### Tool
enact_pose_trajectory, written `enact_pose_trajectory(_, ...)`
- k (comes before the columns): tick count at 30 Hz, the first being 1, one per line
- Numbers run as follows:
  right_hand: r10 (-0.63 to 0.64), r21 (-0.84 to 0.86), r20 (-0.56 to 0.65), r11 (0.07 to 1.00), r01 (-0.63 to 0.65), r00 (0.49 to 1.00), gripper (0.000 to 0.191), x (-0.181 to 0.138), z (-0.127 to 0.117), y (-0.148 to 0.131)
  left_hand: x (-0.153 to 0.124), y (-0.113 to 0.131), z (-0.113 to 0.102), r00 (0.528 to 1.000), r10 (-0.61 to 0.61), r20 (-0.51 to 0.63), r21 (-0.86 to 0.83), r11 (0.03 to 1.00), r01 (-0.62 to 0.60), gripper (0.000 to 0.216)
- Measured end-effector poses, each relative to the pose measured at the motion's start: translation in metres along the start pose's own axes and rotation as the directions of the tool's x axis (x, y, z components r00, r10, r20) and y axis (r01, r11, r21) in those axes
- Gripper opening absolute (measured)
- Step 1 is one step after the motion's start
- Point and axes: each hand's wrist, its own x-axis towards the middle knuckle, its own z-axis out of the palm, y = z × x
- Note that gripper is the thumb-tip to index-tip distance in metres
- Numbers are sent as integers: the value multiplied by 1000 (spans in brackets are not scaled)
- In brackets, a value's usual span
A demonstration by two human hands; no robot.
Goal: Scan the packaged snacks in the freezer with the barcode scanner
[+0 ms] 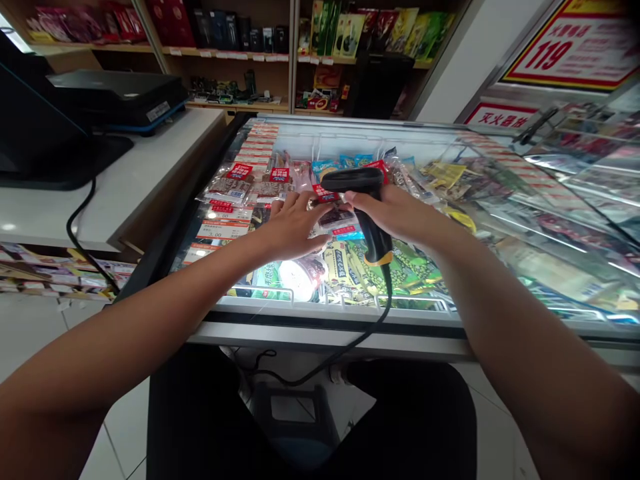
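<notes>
My right hand [393, 212] grips a black barcode scanner [373, 230] with a yellow-trimmed base, its cable hanging over the freezer's front. The scanner head is above a clear snack packet [336, 217] with a red label, partly hidden by both hands. My left hand [296, 225] is open, fingers stretched out over the glass at the packet's left edge. I cannot tell whether its fingertips touch it. Two similar red-labelled packets, one [233, 187] farther left and one [271, 187] nearer my left hand, lie on the glass.
Under the glass lid of the chest freezer [320, 332] are several colourful packs [390, 270]. Price tags [225, 230] line its left side. A white counter [165, 160] with a black device [120, 100] stands left. Stocked shelves [227, 50] are behind; a blue-grey stool [295, 427] is below.
</notes>
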Motion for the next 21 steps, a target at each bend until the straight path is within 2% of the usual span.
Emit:
enact_pose_trajectory(4, -30, 196, 45, 980, 21, 999, 50, 0, 2, -1, 2, -14, -2, 999, 7, -37, 105, 994, -4, 63)
enact_pose_trajectory(6, 9, 262, 48, 965, -21, 999, 50, 0, -2, -2, 3, -21, -3, 998, -2, -57, 145, 989, 10, 59)
enact_pose_trajectory(12, 106, 228, 141, 964, -137, 984, 45, -4, -15, -4, 6, -26, 0, 995, -44, -92, 159, 985, 59, 58)
enact_pose_trajectory(17, 200, 372, 222, 887, -272, 954, 42, -5, -18, 2, 6, -23, 1, 993, 5, -115, 217, 976, 20, 55)
enact_pose_trajectory(21, 210, 418, 241, 859, -297, 948, 41, -7, -20, 7, 6, -22, -3, 995, 23, -94, 241, 970, 1, 53)
